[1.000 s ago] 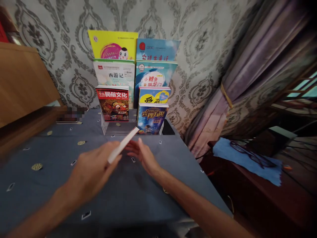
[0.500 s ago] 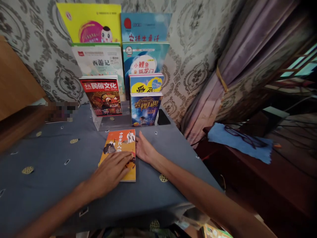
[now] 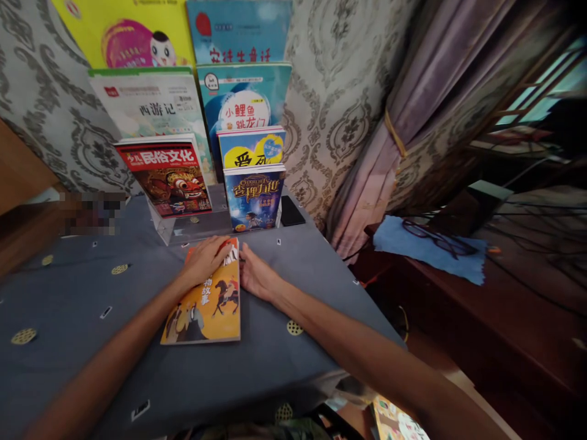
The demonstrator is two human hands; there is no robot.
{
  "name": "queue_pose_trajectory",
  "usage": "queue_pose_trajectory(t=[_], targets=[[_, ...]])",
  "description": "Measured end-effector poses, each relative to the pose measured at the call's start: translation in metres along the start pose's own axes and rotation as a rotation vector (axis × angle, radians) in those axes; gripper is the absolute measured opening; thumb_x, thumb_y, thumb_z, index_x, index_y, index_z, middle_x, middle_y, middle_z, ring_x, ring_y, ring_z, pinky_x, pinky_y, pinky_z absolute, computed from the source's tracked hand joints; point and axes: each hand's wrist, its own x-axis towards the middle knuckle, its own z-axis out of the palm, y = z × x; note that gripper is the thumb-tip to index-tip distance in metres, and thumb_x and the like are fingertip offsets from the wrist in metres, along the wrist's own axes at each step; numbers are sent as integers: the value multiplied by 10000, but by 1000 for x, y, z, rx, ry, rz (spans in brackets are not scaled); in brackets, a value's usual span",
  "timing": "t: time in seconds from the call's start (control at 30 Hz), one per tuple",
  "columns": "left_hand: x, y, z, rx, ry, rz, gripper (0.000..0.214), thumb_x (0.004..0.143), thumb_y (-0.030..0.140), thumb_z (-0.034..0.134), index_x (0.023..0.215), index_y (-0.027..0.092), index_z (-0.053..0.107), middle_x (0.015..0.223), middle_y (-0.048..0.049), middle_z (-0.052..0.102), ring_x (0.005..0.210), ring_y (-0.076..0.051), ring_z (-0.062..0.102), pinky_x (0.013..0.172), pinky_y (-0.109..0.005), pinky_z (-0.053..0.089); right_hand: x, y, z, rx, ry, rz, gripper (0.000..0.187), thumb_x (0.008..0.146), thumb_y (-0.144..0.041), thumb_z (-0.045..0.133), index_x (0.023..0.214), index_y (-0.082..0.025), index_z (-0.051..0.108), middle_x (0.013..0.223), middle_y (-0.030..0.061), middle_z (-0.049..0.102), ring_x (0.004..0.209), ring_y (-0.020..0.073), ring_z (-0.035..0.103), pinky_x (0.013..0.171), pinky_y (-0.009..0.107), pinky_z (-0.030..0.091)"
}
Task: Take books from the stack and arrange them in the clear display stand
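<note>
An orange book (image 3: 208,305) with horse and figure drawings lies flat on the blue-grey tablecloth (image 3: 68,305). My left hand (image 3: 204,260) rests palm down on the book's top part, fingers curled over its far edge. My right hand (image 3: 254,275) lies flat against the book's right edge, fingers stretched toward the stand. Just beyond stands a clear tiered book stand (image 3: 178,229) with several children's books, a red-covered one (image 3: 167,177) in front on the left and a dark blue one (image 3: 254,195) on the right.
Patterned wallpaper (image 3: 330,122) is behind the stand. A purple curtain (image 3: 413,110) hangs at right. A black phone (image 3: 291,211) lies beside the stand. A dark wooden bench with a blue cloth (image 3: 426,250) and glasses sits right of the table. A wooden cabinet (image 3: 18,177) stands at left.
The book went from tilted in my left hand to flat on the table. My left hand then slid from its lower half to its top edge. The view moved closer and left.
</note>
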Motion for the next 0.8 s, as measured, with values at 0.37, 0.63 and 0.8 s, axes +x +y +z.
queue_pose_trajectory(t=[0.37, 0.63, 0.8], targets=[[-7, -13, 7, 131, 5, 28, 351, 1023, 380, 337, 1045, 182, 626, 1012, -91, 630, 981, -251, 573, 904, -387, 454, 14, -7, -26, -290, 232, -383, 344, 971, -455, 564, 1153, -184, 673, 1108, 99, 744, 1151, 214, 661, 1123, 432, 437], [2, -25, 10, -4, -12, -35, 252, 947, 305, 378, 990, 204, 605, 997, -76, 646, 964, -248, 580, 883, -384, 452, 12, -9, -36, -420, 248, -417, 448, 957, -569, 546, 1180, -202, 675, 1123, 125, 748, 1139, 243, 676, 1056, 458, 502], [4, -30, 11, -204, -3, -163, 217, 895, 309, 391, 956, 227, 582, 956, -30, 671, 922, -212, 595, 878, -346, 459, 11, -8, -34, -514, 230, -431, 495, 960, -609, 513, 1213, -210, 664, 1155, 134, 739, 1172, 259, 663, 1054, 480, 500]])
